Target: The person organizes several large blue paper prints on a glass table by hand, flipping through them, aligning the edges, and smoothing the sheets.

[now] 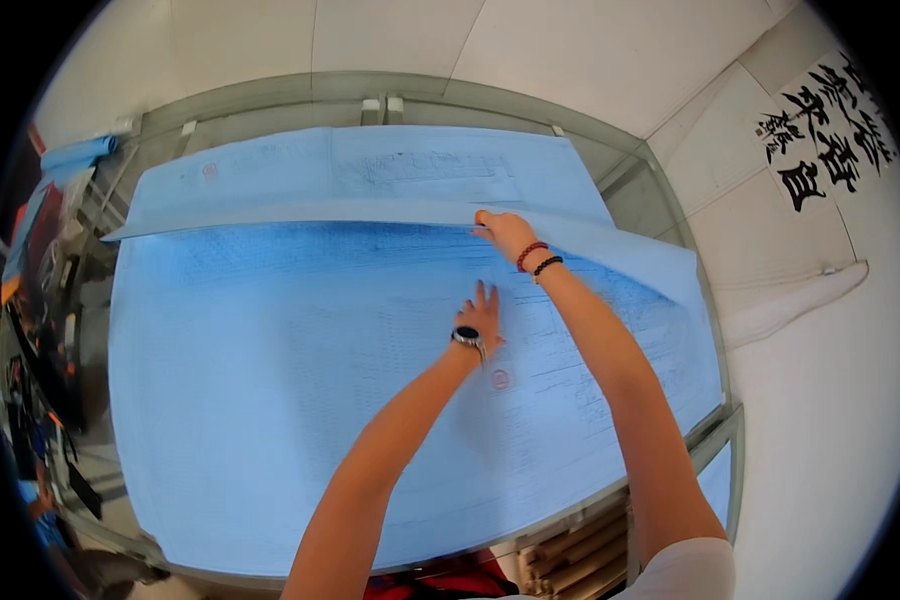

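A large light-blue paper sheet [220, 400] covered in faint drawn lines spreads over the table. Across its far part runs a raised paper edge [300, 212], with a darker shaded band below it. My left hand [482, 315], wearing a watch, lies flat on the sheet with fingers stretched out, above a small red round mark [501, 379]. Farther away, my right hand [510, 237], with two beaded bracelets at the wrist, is closed at the raised edge. Something small and orange [483, 217] shows at its fingertips; I cannot make out what it is.
The table has a grey-green metal frame [270, 88]. Left of it are a blue roll [78, 153] and cluttered dark items. Several brown rolls [585, 560] show under the near edge. Paper with black brush writing [820, 130] lies at the far right.
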Demonstrator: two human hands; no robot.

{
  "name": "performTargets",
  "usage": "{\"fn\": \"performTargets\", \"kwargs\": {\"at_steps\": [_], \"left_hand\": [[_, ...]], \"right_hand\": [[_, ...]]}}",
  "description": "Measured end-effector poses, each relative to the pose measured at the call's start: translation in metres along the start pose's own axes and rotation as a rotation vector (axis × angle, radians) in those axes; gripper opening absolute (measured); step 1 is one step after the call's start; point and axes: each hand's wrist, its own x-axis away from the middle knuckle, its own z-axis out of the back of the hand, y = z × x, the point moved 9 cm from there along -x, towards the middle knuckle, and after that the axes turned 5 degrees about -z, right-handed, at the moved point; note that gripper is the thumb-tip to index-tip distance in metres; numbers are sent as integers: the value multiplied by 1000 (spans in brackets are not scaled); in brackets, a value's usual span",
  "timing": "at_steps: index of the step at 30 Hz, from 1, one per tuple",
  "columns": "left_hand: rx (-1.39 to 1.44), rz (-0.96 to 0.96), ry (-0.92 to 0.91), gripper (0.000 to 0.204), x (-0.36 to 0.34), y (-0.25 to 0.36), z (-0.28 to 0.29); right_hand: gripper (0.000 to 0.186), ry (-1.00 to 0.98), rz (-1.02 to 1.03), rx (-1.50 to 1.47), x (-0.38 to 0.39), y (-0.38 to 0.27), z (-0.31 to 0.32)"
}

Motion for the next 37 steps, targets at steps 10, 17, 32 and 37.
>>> {"fn": "performTargets", "kwargs": {"at_steps": [10, 17, 32, 37], "left_hand": [[-319, 302, -478, 159, -55, -29, -31], [-369, 398, -485, 164, -68, -32, -25], [-373, 313, -403, 168, -66, -31, -29], [-377, 327, -449, 164, -66, -29, -25]], "right_hand": [[28, -14, 333, -87, 41, -19, 54], [25, -54, 429, -51, 55, -24, 82], [31, -26, 523, -15, 46, -24, 79], [31, 11, 539, -6, 52, -28, 91]]}}
